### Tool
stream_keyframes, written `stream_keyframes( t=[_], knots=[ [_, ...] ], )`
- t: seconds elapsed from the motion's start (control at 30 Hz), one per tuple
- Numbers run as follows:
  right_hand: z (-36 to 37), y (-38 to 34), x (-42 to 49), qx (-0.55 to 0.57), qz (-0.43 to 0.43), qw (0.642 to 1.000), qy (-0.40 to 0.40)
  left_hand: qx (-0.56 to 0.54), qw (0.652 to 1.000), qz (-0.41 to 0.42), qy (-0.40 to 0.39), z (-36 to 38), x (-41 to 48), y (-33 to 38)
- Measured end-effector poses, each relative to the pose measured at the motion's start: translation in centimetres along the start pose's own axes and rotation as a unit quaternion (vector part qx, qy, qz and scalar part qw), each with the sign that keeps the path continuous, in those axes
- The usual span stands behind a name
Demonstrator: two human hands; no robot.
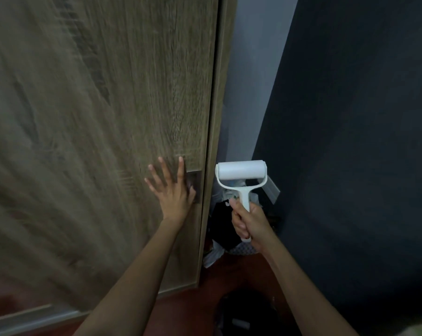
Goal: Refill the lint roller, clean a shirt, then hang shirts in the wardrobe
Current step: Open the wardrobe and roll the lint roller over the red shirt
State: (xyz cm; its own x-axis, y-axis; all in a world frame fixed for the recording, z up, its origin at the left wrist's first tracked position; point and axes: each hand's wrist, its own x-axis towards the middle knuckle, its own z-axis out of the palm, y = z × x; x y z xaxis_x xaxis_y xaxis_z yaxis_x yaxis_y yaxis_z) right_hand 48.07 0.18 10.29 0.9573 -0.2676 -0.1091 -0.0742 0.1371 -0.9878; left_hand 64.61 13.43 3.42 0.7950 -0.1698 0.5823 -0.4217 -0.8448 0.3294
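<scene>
Roller: in R hand, fingers clamped round the handle, drum up. It sits in the gap between the door edge and the dark wall, touching neither. Drum looks white + clean. A pale flap sticks out at its right end; loose sheet or cover, can't tell.

L hand: flat on door, fingers straight + spread, thumb at the recessed pull, nothing gripped. Door grain is blurred in view.

Low behind the roller: heap of dark + white clothes on the floor. Can't tell if a shirt's among them.

Step, my read: shifting the wardrobe door w/ L hand. Prob. a slider, since there's a rail along the bottom L.

To do it well:
- Hook fingertips into the pull; a flat palm works by friction only + may slip.
- Push along the rail, not into the panel.
- Keep the drum off door, wall + clothes, since a sticky sheet grabs whatever it meets.
- Keep R hand clear of the door edge (pinch risk).
- Sort out the flap before any rolling.
</scene>
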Motion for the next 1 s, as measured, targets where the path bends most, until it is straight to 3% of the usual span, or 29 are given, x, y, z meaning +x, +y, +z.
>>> stream_keyframes(
  t=[0.23, 0.53, 1.0],
  knots=[
    [1.5, -0.2, 1.3, 0.004, -0.008, 1.0, -0.012, 0.01, 1.0, 0.019, 0.014, -0.6, -0.1, -2.1],
    [6.0, 0.3, 2.3, 0.027, -0.009, 0.999, -0.038, 0.052, 0.997, 0.027, 0.049, -4.6, -0.4, -10.3],
    [23.1, 1.2, 5.1, 0.065, 0.018, 0.992, -0.103, 0.108, 0.994, 0.0, 0.033, -13.8, -0.5, -28.8]
  ],
)
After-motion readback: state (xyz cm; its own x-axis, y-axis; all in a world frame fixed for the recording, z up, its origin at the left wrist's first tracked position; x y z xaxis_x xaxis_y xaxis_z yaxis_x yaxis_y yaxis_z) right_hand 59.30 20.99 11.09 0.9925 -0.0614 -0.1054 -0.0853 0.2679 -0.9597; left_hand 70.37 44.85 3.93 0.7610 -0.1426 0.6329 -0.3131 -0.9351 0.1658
